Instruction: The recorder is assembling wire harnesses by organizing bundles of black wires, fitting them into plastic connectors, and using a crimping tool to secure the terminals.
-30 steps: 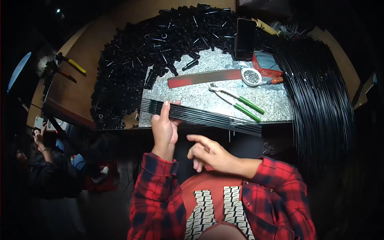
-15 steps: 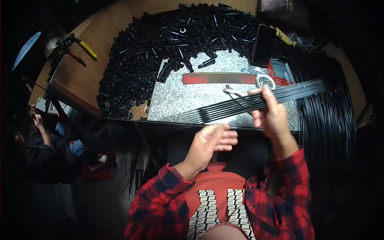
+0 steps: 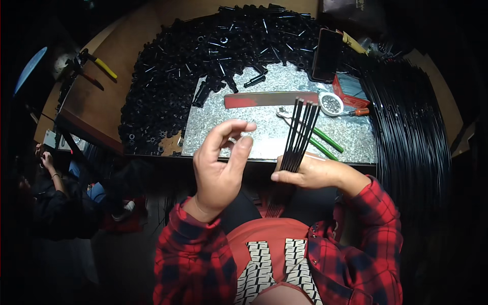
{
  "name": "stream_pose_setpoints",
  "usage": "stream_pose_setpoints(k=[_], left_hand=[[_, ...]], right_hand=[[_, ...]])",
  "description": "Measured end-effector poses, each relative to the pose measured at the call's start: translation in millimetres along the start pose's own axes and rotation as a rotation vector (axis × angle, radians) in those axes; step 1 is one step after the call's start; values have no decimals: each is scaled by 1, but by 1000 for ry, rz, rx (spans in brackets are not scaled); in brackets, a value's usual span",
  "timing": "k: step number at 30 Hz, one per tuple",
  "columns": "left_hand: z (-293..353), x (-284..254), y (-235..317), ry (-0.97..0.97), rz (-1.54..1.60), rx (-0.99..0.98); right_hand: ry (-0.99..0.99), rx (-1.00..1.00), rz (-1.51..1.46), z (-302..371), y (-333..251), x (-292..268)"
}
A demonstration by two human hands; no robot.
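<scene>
A bundle of thin black cables [image 3: 300, 137] is gripped in my right hand [image 3: 320, 173] at the table's front edge. Their tipped ends fan out slightly and point up over the table, while thin wire-like ends come out below the hand toward my lap. My left hand [image 3: 221, 165] is raised to the left of the bundle, holding nothing, with curved fingers and the thumb apart from them. Beyond the bundle, pliers with green handles [image 3: 328, 140] lie on the speckled grey work surface [image 3: 208, 132].
Small black parts [image 3: 178, 86] form a big heap at the back and left. A red-and-grey strip [image 3: 269, 99], a round white dish [image 3: 331, 103], a red box [image 3: 351, 91] and an upright phone [image 3: 327, 55] stand nearby. Long black cables [image 3: 412, 132] hang at right; a co-worker's hand [image 3: 47, 158] shows far left.
My right hand has turned the cable bundle from lying nearly level to upright and drawn it nearer to me. My left hand has risen and moved left, its fingers now pointing up.
</scene>
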State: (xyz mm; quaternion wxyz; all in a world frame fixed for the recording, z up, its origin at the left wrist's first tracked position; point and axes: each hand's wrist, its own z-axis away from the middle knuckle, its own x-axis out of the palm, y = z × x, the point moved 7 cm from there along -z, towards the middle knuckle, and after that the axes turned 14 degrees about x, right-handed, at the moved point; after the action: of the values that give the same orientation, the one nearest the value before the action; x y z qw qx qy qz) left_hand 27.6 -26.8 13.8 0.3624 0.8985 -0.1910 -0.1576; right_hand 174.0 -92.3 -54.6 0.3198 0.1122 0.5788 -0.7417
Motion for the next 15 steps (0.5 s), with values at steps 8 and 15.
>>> stream_pose_setpoints(k=[8, 15], left_hand=[[-35, 39, 25, -294, 228, -62], [-28, 40, 28, -404, 141, -23]], right_hand=[[44, -199, 0, -1, -11, 27], [-98, -190, -148, 8, 0, 30]])
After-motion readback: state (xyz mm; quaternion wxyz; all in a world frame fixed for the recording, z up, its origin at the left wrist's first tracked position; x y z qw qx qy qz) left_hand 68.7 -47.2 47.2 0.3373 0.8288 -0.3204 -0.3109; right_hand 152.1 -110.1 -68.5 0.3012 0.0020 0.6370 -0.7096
